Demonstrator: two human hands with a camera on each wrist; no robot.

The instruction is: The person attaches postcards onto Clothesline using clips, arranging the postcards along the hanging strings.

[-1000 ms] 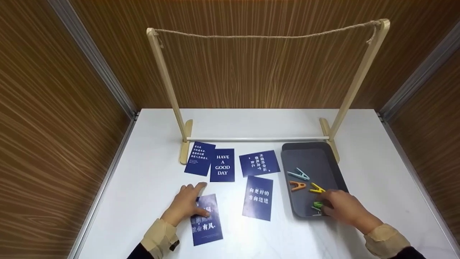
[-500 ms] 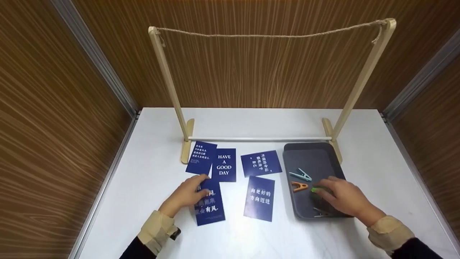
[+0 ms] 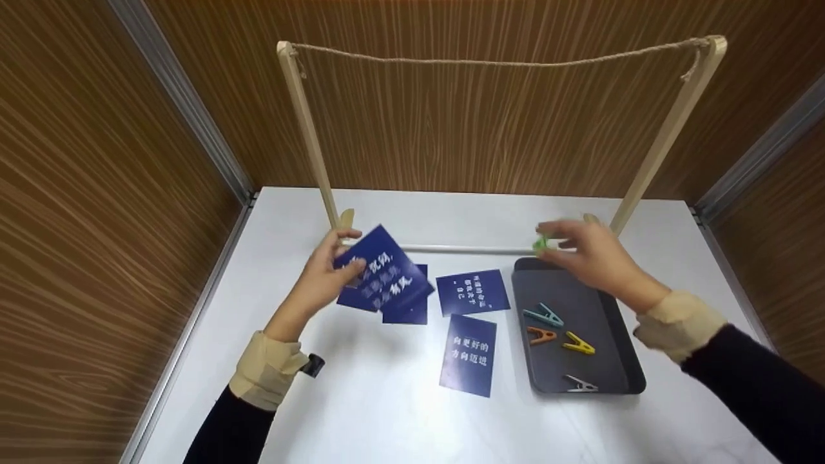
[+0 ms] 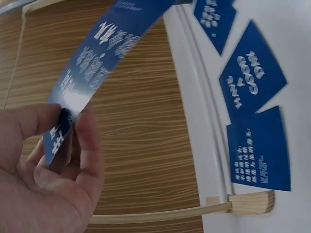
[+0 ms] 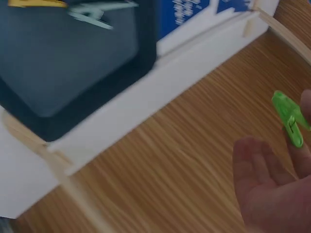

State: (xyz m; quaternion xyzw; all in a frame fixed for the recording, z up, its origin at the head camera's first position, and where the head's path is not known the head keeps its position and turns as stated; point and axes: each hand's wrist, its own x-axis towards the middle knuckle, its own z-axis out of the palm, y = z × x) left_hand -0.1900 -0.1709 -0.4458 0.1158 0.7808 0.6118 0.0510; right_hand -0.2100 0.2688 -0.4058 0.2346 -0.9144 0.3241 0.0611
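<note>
My left hand [image 3: 322,277] is raised above the table and pinches a blue card [image 3: 385,276] with white characters; in the left wrist view the same card [image 4: 97,58] sits between thumb and fingers. My right hand [image 3: 583,254] is lifted over the far end of the dark tray [image 3: 612,322] and pinches a green clothespin [image 3: 540,243], also seen as the green clothespin [image 5: 287,118] at the fingertips. A wooden frame [image 3: 309,142] with a rope [image 3: 496,62] strung across its top stands behind both hands.
Several blue cards [image 3: 472,292] lie on the white table [image 3: 387,412], one of them [image 3: 468,354] nearer me. The tray holds teal [image 3: 540,314], orange [image 3: 541,334], yellow [image 3: 578,344] and grey [image 3: 582,385] clothespins. Wood-panelled walls close in on three sides.
The left hand lifted the blue card off the table and moved it up and away. The right hand picked the green clothespin out of the tray and raised it toward the frame.
</note>
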